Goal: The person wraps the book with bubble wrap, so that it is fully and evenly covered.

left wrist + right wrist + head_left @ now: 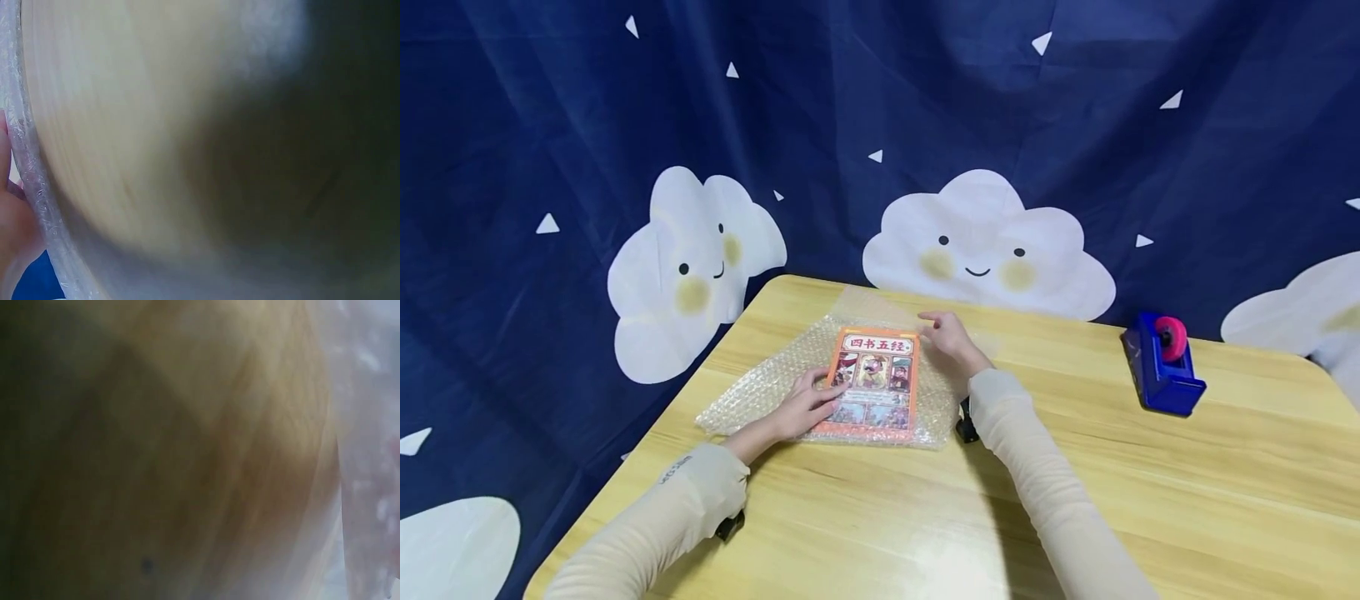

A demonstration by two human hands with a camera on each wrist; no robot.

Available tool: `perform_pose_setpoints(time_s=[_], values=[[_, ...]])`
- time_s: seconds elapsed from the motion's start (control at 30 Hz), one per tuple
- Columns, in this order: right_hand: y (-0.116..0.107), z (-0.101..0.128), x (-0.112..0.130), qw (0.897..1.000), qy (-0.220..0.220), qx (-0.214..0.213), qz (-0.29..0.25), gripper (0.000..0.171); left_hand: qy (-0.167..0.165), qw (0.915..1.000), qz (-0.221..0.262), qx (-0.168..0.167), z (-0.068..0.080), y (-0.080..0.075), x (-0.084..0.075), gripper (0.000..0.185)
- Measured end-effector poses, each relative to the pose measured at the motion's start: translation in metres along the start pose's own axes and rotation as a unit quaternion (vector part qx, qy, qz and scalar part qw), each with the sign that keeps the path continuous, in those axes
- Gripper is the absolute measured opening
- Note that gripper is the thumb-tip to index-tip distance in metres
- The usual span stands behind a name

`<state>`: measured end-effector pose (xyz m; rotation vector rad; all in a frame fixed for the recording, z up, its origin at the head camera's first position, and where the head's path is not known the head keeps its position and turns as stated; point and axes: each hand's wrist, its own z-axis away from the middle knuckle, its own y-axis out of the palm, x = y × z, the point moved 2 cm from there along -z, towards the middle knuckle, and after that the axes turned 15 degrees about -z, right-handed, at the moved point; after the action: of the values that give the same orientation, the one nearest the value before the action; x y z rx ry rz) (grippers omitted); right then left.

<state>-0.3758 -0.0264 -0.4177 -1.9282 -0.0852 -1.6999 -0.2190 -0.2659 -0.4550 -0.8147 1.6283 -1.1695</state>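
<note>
An orange book (876, 379) with red characters on its cover lies on a sheet of clear bubble wrap (760, 387) spread on the wooden table (1150, 500). My left hand (805, 406) rests flat on the wrap, its fingertips touching the book's left edge. My right hand (950, 336) lies with relaxed fingers on the wrap beside the book's top right corner. Both wrist views are blurred: the left wrist view shows table wood and the bubble wrap's edge (31, 181), the right wrist view shows wood and a strip of bubble wrap (369, 487).
A blue tape dispenser (1162, 364) with a pink roll stands on the table at the right. A dark blue curtain (880, 125) with white clouds hangs close behind. The table's left edge (647, 442) runs diagonally near my left arm.
</note>
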Motion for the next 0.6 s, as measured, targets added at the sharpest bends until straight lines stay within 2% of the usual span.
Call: perform_pose_setpoints(time_s=[0.17, 0.33, 0.47, 0.6], values=[[0.000, -0.007, -0.009, 1.000, 0.006, -0.012, 0.017, 0.026, -0.004, 1.0000, 0.001, -0.002, 0.000, 0.000, 0.000, 0.039], [-0.002, -0.013, -0.018, 1.000, 0.008, -0.015, 0.011, 0.020, -0.005, 1.0000, 0.004, 0.004, 0.000, 0.000, -0.001, 0.039], [-0.003, -0.013, -0.020, 1.000, 0.010, 0.000, 0.013, 0.018, -0.006, 1.0000, 0.005, 0.001, 0.000, 0.000, 0.000, 0.038], [-0.004, -0.010, -0.016, 0.999, 0.018, 0.035, 0.025, 0.022, -0.005, 1.0000, 0.004, -0.001, 0.000, 0.001, 0.001, 0.039]])
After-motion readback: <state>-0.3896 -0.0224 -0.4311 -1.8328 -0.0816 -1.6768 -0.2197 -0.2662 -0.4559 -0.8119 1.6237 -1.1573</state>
